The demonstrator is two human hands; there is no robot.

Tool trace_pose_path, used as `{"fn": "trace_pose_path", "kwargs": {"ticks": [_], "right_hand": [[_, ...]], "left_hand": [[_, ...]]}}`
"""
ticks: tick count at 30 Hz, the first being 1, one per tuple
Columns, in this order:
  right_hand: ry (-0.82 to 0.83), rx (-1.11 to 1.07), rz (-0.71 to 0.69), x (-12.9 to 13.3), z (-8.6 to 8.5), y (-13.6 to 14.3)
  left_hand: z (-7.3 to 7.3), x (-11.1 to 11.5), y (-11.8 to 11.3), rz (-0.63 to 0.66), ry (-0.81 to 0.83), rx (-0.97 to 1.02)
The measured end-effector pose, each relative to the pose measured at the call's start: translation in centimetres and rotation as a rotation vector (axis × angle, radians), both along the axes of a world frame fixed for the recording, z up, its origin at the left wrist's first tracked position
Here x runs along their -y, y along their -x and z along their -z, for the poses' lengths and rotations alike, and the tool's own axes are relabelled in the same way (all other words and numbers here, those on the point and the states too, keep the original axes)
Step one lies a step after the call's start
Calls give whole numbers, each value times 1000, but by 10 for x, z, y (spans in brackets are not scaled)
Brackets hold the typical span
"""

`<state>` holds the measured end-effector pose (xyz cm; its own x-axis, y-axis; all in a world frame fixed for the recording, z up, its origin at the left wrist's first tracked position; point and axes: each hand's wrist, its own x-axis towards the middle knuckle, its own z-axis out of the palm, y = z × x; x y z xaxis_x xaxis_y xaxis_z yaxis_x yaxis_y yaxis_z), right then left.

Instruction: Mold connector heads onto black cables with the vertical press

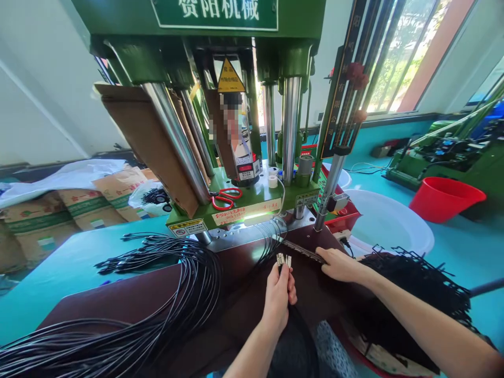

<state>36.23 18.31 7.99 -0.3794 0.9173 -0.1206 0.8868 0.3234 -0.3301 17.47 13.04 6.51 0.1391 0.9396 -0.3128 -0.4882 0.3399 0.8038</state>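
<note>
My left hand [279, 294] is closed round a bundle of black cables, whose metal connector ends [284, 260] stick up above the fingers. To the right, my right hand [337, 264] grips the near end of a thin dark metal strip [301, 250] that slants up and left toward the press bed. Several thin black cables [270, 239] run from the press bed down onto the dark table [149, 291], just beyond my left hand. On the table's left lies a large bundle of black cables [200, 278].
A green press [236, 207] with steel columns stands ahead, red-handled scissors [225, 199] on its ledge. Black moulded pieces [417, 294] are heaped at the right. Further off are a white tub [389, 220], a red bucket [444, 199] and paper sacks [79, 210].
</note>
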Motion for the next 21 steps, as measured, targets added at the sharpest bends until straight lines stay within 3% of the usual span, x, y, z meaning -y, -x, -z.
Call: {"fn": "trace_pose_path", "kwargs": {"ticks": [4, 8, 10, 21], "right_hand": [[122, -187, 168, 37, 7, -12], [245, -906, 383, 56, 16, 5], [224, -1140, 420, 58, 18, 14], [169, -1192, 325, 57, 24, 15]], "left_hand": [[-5, 4, -15, 132, 20, -86], [-7, 6, -34, 270, 10, -229], [-6, 6, -40, 304, 8, -254], [1, 3, -42, 322, 31, -220]]}}
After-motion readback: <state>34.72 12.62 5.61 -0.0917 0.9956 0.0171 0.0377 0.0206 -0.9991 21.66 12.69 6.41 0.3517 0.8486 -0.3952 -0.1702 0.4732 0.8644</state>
